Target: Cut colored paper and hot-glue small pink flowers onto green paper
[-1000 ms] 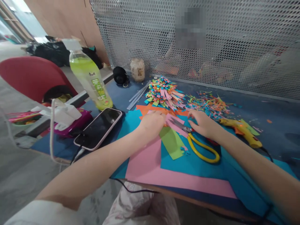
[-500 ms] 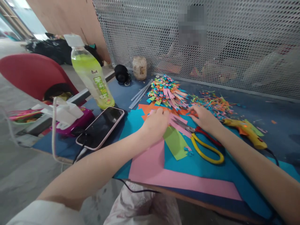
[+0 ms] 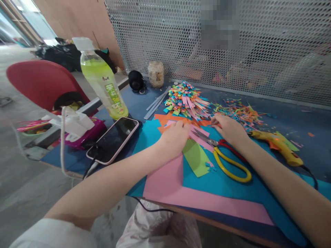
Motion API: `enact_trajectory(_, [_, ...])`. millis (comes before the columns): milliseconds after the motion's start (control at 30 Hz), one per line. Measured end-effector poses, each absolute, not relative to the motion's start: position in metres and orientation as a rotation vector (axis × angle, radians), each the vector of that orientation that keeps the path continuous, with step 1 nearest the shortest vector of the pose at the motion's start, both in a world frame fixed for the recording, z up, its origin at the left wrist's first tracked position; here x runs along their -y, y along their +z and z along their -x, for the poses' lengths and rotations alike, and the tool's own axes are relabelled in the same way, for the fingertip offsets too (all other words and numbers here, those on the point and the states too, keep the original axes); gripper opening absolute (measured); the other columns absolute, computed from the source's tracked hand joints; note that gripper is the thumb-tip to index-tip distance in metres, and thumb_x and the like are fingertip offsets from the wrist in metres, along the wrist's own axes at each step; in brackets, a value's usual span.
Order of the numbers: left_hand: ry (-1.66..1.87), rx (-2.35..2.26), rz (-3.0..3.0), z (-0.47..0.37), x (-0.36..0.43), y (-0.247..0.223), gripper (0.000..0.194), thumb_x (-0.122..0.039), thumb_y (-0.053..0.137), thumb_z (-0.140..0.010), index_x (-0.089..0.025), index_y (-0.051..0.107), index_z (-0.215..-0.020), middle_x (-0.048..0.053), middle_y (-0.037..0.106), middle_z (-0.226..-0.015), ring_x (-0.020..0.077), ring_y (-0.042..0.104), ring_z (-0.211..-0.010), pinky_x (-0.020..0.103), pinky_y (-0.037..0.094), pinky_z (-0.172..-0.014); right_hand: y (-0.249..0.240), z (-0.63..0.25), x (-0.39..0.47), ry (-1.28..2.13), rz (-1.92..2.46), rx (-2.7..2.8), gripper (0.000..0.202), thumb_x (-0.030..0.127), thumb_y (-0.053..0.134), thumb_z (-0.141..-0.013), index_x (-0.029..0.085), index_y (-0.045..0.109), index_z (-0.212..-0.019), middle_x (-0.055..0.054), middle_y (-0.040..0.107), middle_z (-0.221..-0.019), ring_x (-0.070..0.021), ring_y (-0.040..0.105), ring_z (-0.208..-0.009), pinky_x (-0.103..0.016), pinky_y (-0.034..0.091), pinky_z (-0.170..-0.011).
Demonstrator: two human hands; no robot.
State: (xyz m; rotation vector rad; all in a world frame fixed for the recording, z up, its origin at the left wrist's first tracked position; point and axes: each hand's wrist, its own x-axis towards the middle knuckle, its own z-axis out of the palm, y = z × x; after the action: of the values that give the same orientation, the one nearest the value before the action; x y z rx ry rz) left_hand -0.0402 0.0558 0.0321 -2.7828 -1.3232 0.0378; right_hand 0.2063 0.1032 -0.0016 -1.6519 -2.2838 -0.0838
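Note:
My left hand (image 3: 176, 137) rests on the coloured paper with its fingers curled; whatever they hold is hidden. My right hand (image 3: 229, 129) has thumb and fingers pinched together by the edge of the orange paper (image 3: 162, 120), and what is between them is too small to make out. Between the hands lie scissors (image 3: 212, 142) with yellow and red handles, blades partly open. A green paper strip (image 3: 195, 158) and a pink sheet (image 3: 162, 181) lie over blue paper (image 3: 219, 193). Behind my hands stands a cone of fringed, many-coloured paper strips (image 3: 187, 101).
At right lie a yellow glue gun (image 3: 281, 148) and a pile of paper shreds (image 3: 240, 113). Leftward are a phone (image 3: 113, 141), a green drink bottle (image 3: 104, 84), and glue sticks (image 3: 156, 103). A jar (image 3: 156, 74) stands before the perforated metal screen (image 3: 168, 41).
The view has shifted slightly, so everything sits a little further right. My right fingers have closed closer together; my left hand stays in nearly the same place on the paper.

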Motion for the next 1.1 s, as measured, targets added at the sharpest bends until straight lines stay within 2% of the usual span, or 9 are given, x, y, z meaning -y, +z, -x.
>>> enact_trajectory(133, [0.016,1.316,2.788,0.041,-0.057,0.030,0.026,0.000,0.042,-0.084,-0.009,0.060,-0.101,0.015,0.059,-0.109,0.0260,0.055,-0.108,0.034,0.047,-0.089,-0.003,-0.206,-0.105,-0.065,1.652,2.262,0.017,0.017,0.047,-0.086,0.021,0.060,-0.095,-0.011,0.072,-0.094,-0.0281,0.067,-0.091,-0.040,0.052,-0.076])
enact_trajectory(333, [-0.032,1.350,2.786,0.041,-0.059,0.024,0.035,-0.002,0.044,-0.084,-0.009,0.055,-0.117,0.013,0.057,-0.111,0.0243,0.055,-0.106,0.033,0.047,-0.089,-0.007,-0.209,-0.104,-0.057,1.650,2.243,0.023,0.015,0.048,-0.085,0.020,0.061,-0.103,-0.012,0.072,-0.100,-0.0294,0.067,-0.096,-0.043,0.052,-0.083])
enact_trajectory(500, [0.085,1.290,2.763,0.039,-0.058,0.027,0.029,-0.004,0.043,-0.086,-0.009,0.059,-0.109,0.013,0.058,-0.104,0.0253,0.055,-0.104,0.035,0.046,-0.090,-0.009,-0.215,-0.107,-0.038,1.600,2.273,0.027,0.016,0.051,-0.085,0.020,0.064,-0.108,-0.011,0.072,-0.111,-0.0295,0.064,-0.107,-0.044,0.051,-0.090])
enact_trajectory(700, [0.119,1.254,2.765,0.039,-0.058,0.028,0.026,-0.005,0.042,-0.086,-0.010,0.061,-0.104,0.012,0.058,-0.102,0.0254,0.053,-0.107,0.035,0.046,-0.092,-0.006,-0.213,-0.113,-0.029,1.561,2.284,0.024,0.015,0.047,-0.086,0.019,0.066,-0.100,-0.009,0.076,-0.097,-0.0282,0.068,-0.098,-0.043,0.052,-0.087])
enact_trajectory(967, [0.078,1.322,2.795,0.039,-0.057,0.027,0.035,-0.003,0.045,-0.083,-0.010,0.057,-0.116,0.013,0.059,-0.108,0.0245,0.054,-0.107,0.035,0.046,-0.091,-0.010,-0.210,-0.113,-0.083,1.580,2.251,0.022,0.018,0.046,-0.087,0.020,0.064,-0.099,-0.010,0.075,-0.097,-0.0274,0.068,-0.095,-0.039,0.052,-0.085])
enact_trajectory(1100, [0.023,1.348,2.808,0.039,-0.057,0.028,0.038,-0.003,0.047,-0.083,-0.010,0.056,-0.119,0.015,0.057,-0.112,0.0243,0.056,-0.105,0.035,0.046,-0.090,-0.013,-0.213,-0.115,-0.104,1.581,2.231,0.025,0.020,0.047,-0.088,0.020,0.064,-0.107,-0.010,0.075,-0.101,-0.0271,0.068,-0.097,-0.039,0.054,-0.085])
